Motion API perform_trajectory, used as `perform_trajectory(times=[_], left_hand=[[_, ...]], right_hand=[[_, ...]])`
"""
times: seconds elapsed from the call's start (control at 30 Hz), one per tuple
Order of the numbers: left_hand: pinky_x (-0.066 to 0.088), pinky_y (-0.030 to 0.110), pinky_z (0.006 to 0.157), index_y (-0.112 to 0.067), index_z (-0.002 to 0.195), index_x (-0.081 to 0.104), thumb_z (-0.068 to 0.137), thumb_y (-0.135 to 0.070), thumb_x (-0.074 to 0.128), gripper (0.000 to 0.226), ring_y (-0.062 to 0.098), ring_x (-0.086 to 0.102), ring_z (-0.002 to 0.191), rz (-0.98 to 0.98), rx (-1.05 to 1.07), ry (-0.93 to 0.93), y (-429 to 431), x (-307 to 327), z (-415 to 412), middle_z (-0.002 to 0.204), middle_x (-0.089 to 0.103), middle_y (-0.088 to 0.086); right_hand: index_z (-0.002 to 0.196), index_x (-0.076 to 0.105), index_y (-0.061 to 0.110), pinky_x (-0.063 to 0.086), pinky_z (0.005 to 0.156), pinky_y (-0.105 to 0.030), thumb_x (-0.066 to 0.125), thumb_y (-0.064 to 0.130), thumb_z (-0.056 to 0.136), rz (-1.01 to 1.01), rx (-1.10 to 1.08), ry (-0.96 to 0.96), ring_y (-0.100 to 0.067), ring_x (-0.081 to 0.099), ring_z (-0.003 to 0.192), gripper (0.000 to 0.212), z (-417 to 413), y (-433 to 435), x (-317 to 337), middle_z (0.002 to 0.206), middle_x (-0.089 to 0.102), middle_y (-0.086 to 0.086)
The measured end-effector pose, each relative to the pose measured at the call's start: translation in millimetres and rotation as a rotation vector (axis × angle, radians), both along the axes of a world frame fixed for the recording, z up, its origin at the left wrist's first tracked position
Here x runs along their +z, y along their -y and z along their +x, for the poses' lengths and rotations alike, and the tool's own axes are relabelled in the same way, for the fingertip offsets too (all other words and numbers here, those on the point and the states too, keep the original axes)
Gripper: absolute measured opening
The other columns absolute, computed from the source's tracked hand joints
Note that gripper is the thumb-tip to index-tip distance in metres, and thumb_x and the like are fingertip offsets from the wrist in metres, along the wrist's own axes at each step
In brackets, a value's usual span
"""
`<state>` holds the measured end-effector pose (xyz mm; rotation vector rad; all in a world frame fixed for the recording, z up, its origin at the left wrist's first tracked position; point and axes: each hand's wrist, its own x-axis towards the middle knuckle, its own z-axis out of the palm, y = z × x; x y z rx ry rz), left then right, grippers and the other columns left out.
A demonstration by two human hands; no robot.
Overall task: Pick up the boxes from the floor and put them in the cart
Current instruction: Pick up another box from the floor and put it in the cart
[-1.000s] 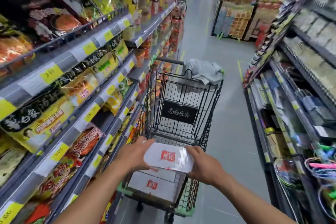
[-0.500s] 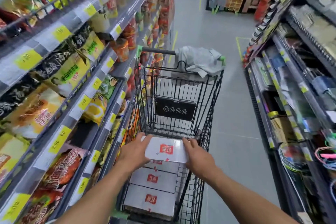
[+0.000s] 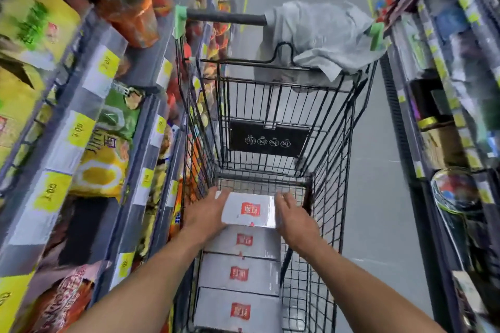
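A white box with a red logo (image 3: 249, 209) hangs low inside the black wire cart (image 3: 334, 170), at the far end of its basket. My left hand (image 3: 204, 215) grips the box's left end with the thumb on top. My right hand (image 3: 296, 222) holds the right end. Three matching white boxes (image 3: 239, 273) lie flat in a row on the cart floor, nearer to me, and the held box sits just above the farthest of them. No boxes on the floor are in view.
A grey cloth (image 3: 319, 35) drapes over the cart's handle end. Stocked shelves of snack bags (image 3: 102, 170) press close on the left. A second shelf rack (image 3: 446, 143) lines the right, with bare grey aisle floor (image 3: 378, 197) between it and the cart.
Both hands have carried the box forward and down from above the cart's near rim into the basket. My view has tilted down and closer over the cart.
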<state>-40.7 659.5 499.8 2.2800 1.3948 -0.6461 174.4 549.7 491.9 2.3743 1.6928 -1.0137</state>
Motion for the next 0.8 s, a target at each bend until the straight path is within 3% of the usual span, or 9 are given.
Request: perform_trajectory(times=[0.2,0.3,0.33,0.43,0.57,0.8], left_hand=[[0.052,0.047,0.087,-0.028,0.158,0.014,0.092,-0.04,0.063,0.083,0.036,0.064,0.109,-0.059,-0.061,-0.097,-21,-62,3,0.153,0.032,0.012],[0.055,0.044,0.084,-0.028,0.159,0.012,0.091,-0.034,0.063,0.085,0.038,0.064,0.108,-0.103,-0.071,-0.149,-25,-84,0,0.156,0.029,0.012],[0.054,0.044,0.083,-0.029,0.159,0.011,0.091,-0.034,0.063,0.086,0.037,0.064,0.11,-0.118,-0.069,-0.156,-27,-90,-1,0.157,0.028,0.012],[0.052,0.045,0.087,-0.029,0.16,0.009,0.091,-0.03,0.065,0.089,0.038,0.06,0.115,-0.153,-0.057,-0.176,-29,-100,-2,0.16,0.022,0.012],[0.05,0.044,0.08,-0.03,0.161,0.003,0.095,-0.017,0.063,0.09,0.037,0.054,0.125,-0.206,-0.032,-0.202,-23,-109,-1,0.166,0.009,0.009],[0.049,0.051,0.1,-0.029,0.161,-0.003,0.095,-0.007,0.059,0.093,0.043,0.047,0.133,-0.319,0.001,-0.175,-31,-119,0,0.169,-0.008,0.008]], right_hand=[[0.156,0.02,0.021,0.051,0.098,-0.049,0.065,0.027,0.094,-0.094,0.012,-0.038,-0.035,0.053,0.13,0.077,-3,-19,-54,0.165,0.021,-0.01],[0.149,0.027,0.019,0.051,0.07,-0.04,0.059,0.012,0.092,-0.106,0.047,-0.048,-0.033,0.062,0.107,0.066,-2,-26,-77,0.152,0.035,-0.006],[0.148,0.027,0.02,0.051,0.068,-0.04,0.06,0.01,0.09,-0.117,0.045,-0.057,-0.033,0.063,0.104,0.067,-1,-28,-86,0.15,0.036,-0.005],[0.149,0.025,0.021,0.058,0.085,-0.045,0.066,0.012,0.088,-0.146,0.054,-0.084,-0.035,0.063,0.109,0.075,-2,-31,-103,0.153,0.034,-0.009],[0.156,0.022,0.013,0.053,0.099,-0.05,0.061,0.009,0.093,-0.177,0.062,-0.105,-0.04,0.057,0.122,0.075,-3,-29,-110,0.159,0.03,-0.014],[0.154,0.027,0.008,0.053,0.097,-0.049,0.062,0.012,0.094,-0.197,0.079,-0.129,-0.041,0.061,0.116,0.069,3,-38,-110,0.154,0.037,-0.02]])
